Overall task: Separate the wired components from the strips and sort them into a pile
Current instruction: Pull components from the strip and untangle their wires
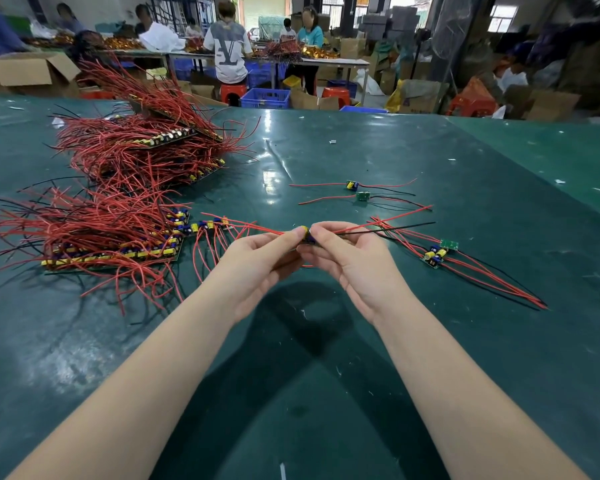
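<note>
Bare forearms, no sleeves; left hand (257, 261), right hand (352, 263) ungloved

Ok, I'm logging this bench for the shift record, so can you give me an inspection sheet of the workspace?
Surface: green table mat, glossy, with small white scraps.
Job's things: stacked strips at left; separated components at right, two more farther back.
Clutter: nothing seen beyond the scraps.
Hands: left hand and right hand pinch one component between them.
Cables: red and black leads fan out loose.
Surroundings: seated workers, cardboard boxes, blue crates.
</note>
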